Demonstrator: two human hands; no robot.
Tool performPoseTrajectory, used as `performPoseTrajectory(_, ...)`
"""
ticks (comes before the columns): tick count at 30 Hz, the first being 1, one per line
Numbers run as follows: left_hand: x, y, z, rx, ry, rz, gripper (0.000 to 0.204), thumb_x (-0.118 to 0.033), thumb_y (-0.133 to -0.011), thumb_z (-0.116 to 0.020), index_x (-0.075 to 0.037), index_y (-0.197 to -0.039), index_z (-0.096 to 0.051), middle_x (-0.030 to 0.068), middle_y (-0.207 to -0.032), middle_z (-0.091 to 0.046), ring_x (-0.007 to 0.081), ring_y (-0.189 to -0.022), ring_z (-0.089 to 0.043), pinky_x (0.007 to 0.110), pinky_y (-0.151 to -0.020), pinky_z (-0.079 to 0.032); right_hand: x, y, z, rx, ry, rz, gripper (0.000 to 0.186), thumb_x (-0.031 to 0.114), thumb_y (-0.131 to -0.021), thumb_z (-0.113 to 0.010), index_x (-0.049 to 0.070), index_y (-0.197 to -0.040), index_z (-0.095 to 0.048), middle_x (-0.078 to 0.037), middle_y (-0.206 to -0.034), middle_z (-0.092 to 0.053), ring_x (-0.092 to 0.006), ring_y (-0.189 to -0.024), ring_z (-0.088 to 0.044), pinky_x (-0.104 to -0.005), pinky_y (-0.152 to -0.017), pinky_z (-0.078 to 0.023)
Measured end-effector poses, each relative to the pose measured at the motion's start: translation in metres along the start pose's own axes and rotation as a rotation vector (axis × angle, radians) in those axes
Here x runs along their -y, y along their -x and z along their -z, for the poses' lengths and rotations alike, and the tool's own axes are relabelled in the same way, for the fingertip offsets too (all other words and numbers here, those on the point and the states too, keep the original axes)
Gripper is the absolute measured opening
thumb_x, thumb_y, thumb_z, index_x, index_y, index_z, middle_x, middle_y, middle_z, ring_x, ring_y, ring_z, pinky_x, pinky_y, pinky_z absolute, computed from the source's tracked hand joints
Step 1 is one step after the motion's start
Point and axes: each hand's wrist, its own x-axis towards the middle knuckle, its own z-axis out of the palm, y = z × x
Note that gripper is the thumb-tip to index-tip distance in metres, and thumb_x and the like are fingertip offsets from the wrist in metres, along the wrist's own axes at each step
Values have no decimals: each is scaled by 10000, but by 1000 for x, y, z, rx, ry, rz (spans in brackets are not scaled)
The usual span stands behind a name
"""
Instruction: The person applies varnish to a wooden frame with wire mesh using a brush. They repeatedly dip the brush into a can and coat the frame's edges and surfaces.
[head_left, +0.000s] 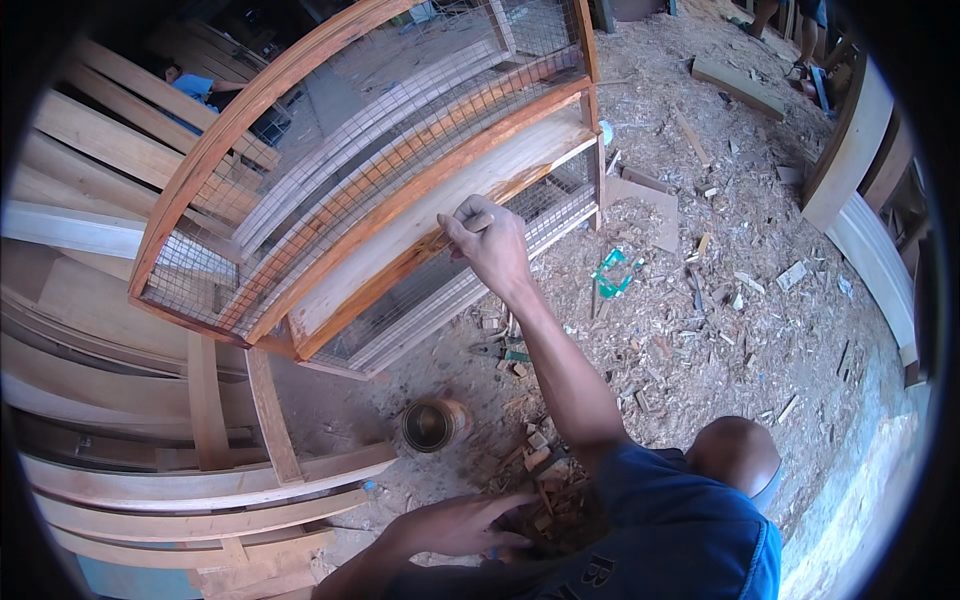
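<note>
My right hand (485, 240) is closed in a pinch around what looks like a small paintbrush (455, 249), mostly hidden by the fingers. It is at the lower edge of a pale board in a wooden frame with wire mesh (395, 215). The frame's curved rails are coated orange-brown, and the board has wet-looking orange patches along its edges, its middle bare. Lower down, my left hand (465, 525) is held out with its fingers apart and nothing in them. Between the hands and the stacked wood stands an open round tin (428, 425) with dark contents.
Curved wooden pieces (200, 490) are stacked on the left, more boards (850, 150) lean at the right. Wood shavings and offcuts cover the ground, with pliers (500, 352) and a green plastic piece (615, 272) among them. A person in blue (190, 85) is at far left.
</note>
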Motion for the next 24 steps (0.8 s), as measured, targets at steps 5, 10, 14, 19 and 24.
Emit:
performPoseTrajectory(5, 6, 9, -7, -40, 26, 1, 705, -443, -998, -595, -97, -1541, -307, 154, -1006, -731, 276, -858, -720, 384, -831, -544, -12, -47, 56, -312, 199, 45, 301, 219, -914, -739, -3, -742, -632, -116, -625, -699, -162, -550, -703, -286, -512, -547)
performPoseTrajectory(10, 8, 9, -10, -57, 28, -13, 706, -469, -997, -582, -102, -1536, -312, 157, -1018, -729, 299, -920, -715, 397, -836, -541, -17, -82, 92, -678, 763, 336, 228, 226, -912, -703, 26, -848, -614, -167, -881, -693, -384, -732, -661, -465, -665, -526)
performPoseTrajectory(14, 8, 6, -10, -71, -27, -23, 695, -460, -996, -584, -110, -1533, -314, 164, -1029, -731, 296, -939, -721, 406, -839, -542, -22, -64, 67, -576, 702, 414, 195, 230, -937, -675, 57, -882, -602, -155, -912, -654, -390, -781, -661, -483, -676, -519)
performPoseTrajectory(19, 9, 0, -3, -33, -1, -39, 696, -452, -995, -589, -114, -1535, -309, 150, -1029, -741, 280, -839, -737, 405, -841, -545, -20, -20, -14, -126, 684, 433, 145, 21, -792, -658, 85, -906, -596, -120, -880, -614, -342, -770, -689, -469, -660, -567)
performPoseTrajectory(24, 8, -6, 2, 12, -1, -7, 702, -452, -996, -587, -105, -1538, -306, 143, -1019, -746, 281, -815, -737, 406, -852, -544, 2, 6, -57, 28, 338, 486, 129, 109, -864, -712, 54, -814, -607, -145, -758, -643, -343, -686, -684, -437, -631, -579)
